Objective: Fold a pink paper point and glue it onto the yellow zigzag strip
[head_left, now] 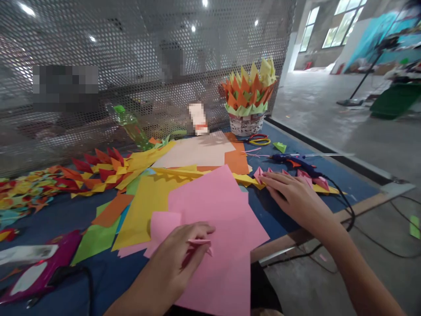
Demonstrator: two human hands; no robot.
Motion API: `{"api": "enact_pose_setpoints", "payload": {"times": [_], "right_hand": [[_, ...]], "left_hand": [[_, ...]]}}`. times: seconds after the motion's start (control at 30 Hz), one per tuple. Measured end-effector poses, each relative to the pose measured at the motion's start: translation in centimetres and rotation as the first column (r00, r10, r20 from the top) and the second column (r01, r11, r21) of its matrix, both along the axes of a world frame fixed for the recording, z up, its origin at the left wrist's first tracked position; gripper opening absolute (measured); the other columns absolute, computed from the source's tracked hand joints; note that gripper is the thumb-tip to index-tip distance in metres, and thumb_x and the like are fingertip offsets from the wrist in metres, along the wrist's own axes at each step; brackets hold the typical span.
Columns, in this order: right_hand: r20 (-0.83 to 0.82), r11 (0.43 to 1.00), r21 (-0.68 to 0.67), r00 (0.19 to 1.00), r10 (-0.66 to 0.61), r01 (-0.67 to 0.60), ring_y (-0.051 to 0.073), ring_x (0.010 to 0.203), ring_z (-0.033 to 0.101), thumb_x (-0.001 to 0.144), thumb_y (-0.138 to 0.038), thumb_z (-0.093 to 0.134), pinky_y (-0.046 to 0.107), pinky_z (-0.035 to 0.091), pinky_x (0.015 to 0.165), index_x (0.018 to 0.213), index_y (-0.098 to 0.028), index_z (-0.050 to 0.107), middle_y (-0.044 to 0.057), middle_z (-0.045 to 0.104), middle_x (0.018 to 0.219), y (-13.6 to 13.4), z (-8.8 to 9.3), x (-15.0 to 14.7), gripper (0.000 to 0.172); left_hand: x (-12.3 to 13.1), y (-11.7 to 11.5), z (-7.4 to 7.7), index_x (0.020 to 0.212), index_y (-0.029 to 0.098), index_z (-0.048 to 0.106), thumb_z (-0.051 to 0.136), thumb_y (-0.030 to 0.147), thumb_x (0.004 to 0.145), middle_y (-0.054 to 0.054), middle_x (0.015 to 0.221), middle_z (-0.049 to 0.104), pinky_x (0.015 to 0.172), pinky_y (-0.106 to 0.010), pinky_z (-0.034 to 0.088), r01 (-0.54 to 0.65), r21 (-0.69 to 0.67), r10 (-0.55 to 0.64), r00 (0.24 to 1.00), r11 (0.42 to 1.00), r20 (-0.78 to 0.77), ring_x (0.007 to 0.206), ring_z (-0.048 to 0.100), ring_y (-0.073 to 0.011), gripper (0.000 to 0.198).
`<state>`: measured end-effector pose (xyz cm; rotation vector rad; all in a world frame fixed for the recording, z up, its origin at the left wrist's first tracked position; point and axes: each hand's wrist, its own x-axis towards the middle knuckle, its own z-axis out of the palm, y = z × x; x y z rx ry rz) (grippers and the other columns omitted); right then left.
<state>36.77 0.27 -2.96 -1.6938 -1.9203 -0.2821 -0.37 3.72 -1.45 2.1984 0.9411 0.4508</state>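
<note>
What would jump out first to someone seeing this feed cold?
Probably the big pink sheet spread across the near middle of the blue table, with the left hand pinching a small folded pink piece over it. Next, the right hand resting flat on a row of folded pink and yellow pieces at the right, and the spiky orange-and-yellow paper basket standing at the back by the mesh screen.

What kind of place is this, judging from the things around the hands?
Probably a craft workbench in a large workshop hall: coloured paper sheets, a glue gun and a folded-paper basket lie on the blue table, with bare concrete floor beside it.
</note>
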Motion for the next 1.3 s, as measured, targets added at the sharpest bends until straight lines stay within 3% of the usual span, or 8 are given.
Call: {"api": "enact_pose_setpoints", "payload": {"times": [0.17,0.33,0.43,0.53,0.7,0.93,1.17,1.3], "right_hand": [[0.104,0.998,-0.038,0.993,0.054,-0.05,0.028,0.139,0.066,0.112,-0.026,0.048,0.056,0.053,0.117,0.147,-0.027,0.068,0.007,0.071,0.149,-1.3,-0.8,0.8,0.04],[0.213,1.0,-0.008,0.977,0.026,-0.025,0.031,0.129,0.07,0.112,-0.036,0.051,0.052,0.056,0.104,0.149,-0.026,0.065,0.01,0.072,0.146,-1.1,0.2,0.8,0.041],[0.285,0.999,0.037,0.958,-0.002,-0.009,0.026,0.11,0.076,0.111,-0.029,0.048,0.04,0.054,0.09,0.138,-0.027,0.072,0.007,0.079,0.132,-0.1,1.5,0.5,0.036],[0.308,0.983,0.156,0.941,-0.138,0.093,0.02,0.083,0.075,0.109,-0.031,0.053,0.033,0.042,0.069,0.125,-0.027,0.077,0.005,0.084,0.11,0.8,2.7,0.3,0.029],[0.219,0.89,0.318,0.888,-0.405,0.327,0.016,0.055,0.053,0.105,-0.035,0.061,0.032,0.02,0.059,0.111,-0.025,0.079,0.004,0.08,0.081,2.0,4.7,-0.5,0.022],[0.147,0.843,0.391,0.879,-0.453,0.369,0.014,0.058,0.052,0.106,-0.036,0.059,0.031,0.025,0.06,0.122,-0.027,0.079,0.002,0.083,0.092,1.8,5.7,-2.5,0.027],[0.065,0.786,0.491,0.884,-0.462,0.375,0.016,0.062,0.06,0.107,-0.036,0.06,0.032,0.023,0.058,0.122,-0.027,0.078,0.003,0.083,0.092,2.1,6.1,-2.9,0.025],[0.07,0.783,0.534,0.906,-0.417,0.319,0.02,0.073,0.07,0.107,-0.03,0.061,0.034,0.028,0.061,0.133,-0.027,0.073,0.006,0.084,0.106,1.9,7.0,-3.1,0.029]], "left_hand": [[-2.1,-0.1,1.4,0.134,0.035,0.066,0.061,0.035,0.108,-0.006,0.137,0.076,0.1,-0.038,0.066,-0.038,0.113,0.045,0.997,0.993,-0.059,0.119,0.077,-0.0258,0.027],[0.0,-0.3,3.4,0.116,0.029,0.066,0.058,0.027,0.108,-0.008,0.136,0.074,0.115,-0.043,0.055,0.034,0.225,-0.024,0.999,0.974,-0.048,0.133,0.067,-0.0252,0.011],[1.4,-0.2,3.2,0.126,0.03,0.062,0.056,0.026,0.11,-0.007,0.142,0.072,0.118,-0.045,0.052,0.14,0.174,-0.129,0.989,0.975,-0.074,0.138,0.064,-0.0238,0.018],[2.0,-0.2,2.4,0.148,0.033,0.053,0.052,0.028,0.113,-0.008,0.152,0.067,0.123,-0.047,0.049,0.121,0.097,-0.117,0.992,0.988,-0.047,0.149,0.056,-0.0226,0.035],[2.6,0.2,2.1,0.145,0.029,0.057,0.051,0.029,0.113,-0.01,0.147,0.068,0.121,-0.049,0.051,0.107,0.045,-0.107,0.994,0.993,-0.002,0.139,0.062,-0.0239,0.033],[3.1,0.1,2.8,0.145,0.029,0.058,0.053,0.03,0.112,-0.008,0.145,0.069,0.11,-0.04,0.058,0.08,0.067,-0.082,0.996,0.995,0.036,0.13,0.07,-0.0214,0.034],[4.9,6.6,5.9,0.12,0.02,0.068,0.058,0.026,0.107,-0.01,0.124,0.078,0.107,-0.046,0.058,0.02,0.314,-0.024,1.0,0.949,0.01,0.116,0.075,-0.0253,0.018],[4.9,9.8,7.1,0.136,0.018,0.061,0.059,0.021,0.105,-0.012,0.129,0.076,0.117,-0.05,0.051,-0.06,0.439,0.041,0.998,0.896,0.052,0.127,0.071,-0.0268,0.031]]}}
